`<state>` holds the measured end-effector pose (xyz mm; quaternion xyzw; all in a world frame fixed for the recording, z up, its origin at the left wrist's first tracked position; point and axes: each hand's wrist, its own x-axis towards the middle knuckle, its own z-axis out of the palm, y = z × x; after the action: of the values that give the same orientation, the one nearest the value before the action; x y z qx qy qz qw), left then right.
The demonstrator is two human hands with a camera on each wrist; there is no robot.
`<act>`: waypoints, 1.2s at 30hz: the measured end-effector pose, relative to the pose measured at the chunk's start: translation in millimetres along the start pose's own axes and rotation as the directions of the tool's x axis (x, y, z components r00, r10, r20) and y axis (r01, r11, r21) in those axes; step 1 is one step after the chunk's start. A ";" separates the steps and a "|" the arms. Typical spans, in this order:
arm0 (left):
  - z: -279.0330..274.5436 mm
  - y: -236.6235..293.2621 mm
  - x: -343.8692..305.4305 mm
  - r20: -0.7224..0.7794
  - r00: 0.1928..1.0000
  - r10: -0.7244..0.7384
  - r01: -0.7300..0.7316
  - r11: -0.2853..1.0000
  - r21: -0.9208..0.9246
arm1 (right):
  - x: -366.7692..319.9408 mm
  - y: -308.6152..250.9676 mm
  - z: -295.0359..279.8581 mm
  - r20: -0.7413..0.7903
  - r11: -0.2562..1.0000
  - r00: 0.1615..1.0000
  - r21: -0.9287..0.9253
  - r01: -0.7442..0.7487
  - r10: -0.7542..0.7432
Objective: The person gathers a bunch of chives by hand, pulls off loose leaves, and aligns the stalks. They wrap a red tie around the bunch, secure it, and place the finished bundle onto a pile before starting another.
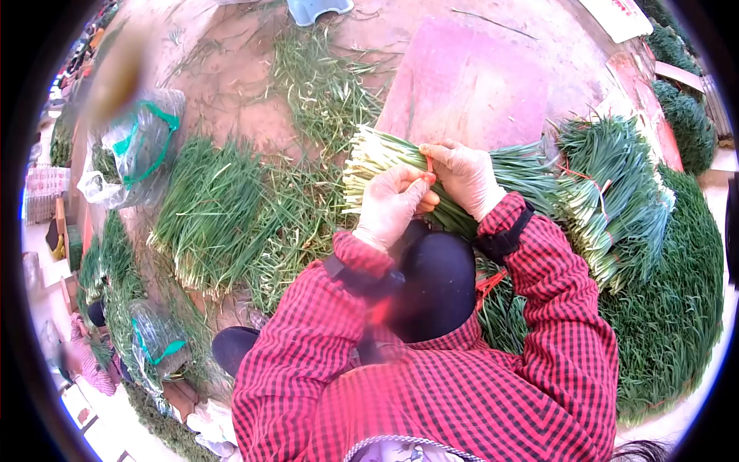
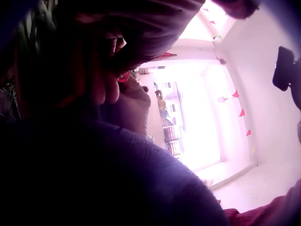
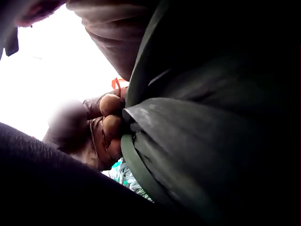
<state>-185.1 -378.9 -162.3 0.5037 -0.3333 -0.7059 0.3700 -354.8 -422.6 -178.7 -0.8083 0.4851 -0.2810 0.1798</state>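
Observation:
In the head view a bunch of green chives [image 1: 377,158] lies across my knees, pale stem ends to the left and leaves to the right. An orange-red tie [image 1: 429,165] goes round its stems. My gloved left hand [image 1: 391,204] pinches the tie between thumb and forefinger at the near side. The gloved right hand [image 1: 468,179] lies over the bunch, its thumb and forefinger pinching the tie higher up. Dark, close leaves [image 3: 178,127] fill much of the right wrist view, with a bit of the tie [image 3: 116,84] behind. The left wrist view is mostly dark, showing bent fingers [image 2: 106,87].
Tied chives [image 1: 608,200] stand to the right, by a large green pile [image 1: 670,308]. Loose chives [image 1: 212,208] cover the ground at left, near a clear plastic bag [image 1: 146,150] with green trim. Ahead lies a pink board [image 1: 469,77]; a blue stool [image 1: 317,8] is beyond.

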 end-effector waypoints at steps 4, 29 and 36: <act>3.1 8.3 3.6 -0.035 0.998 -0.043 0.043 0.999 0.020 | 0.7 0.8 0.9 0.019 0.998 1.000 -0.056 0.025 -0.024; -9.7 7.7 0.7 0.134 0.971 0.199 -0.183 0.976 -0.121 | 16.8 17.6 6.6 0.105 0.859 0.919 0.330 -0.392 0.379; -84.2 13.9 -14.0 -0.269 0.811 0.520 -0.415 0.835 0.361 | 13.6 13.5 11.9 -0.005 0.941 0.963 0.215 -0.262 0.269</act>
<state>-98.9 -382.1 -166.8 0.5721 -0.4735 -0.4328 0.5111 -351.5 -440.7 -191.8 -0.7069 0.5597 -0.3180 0.2931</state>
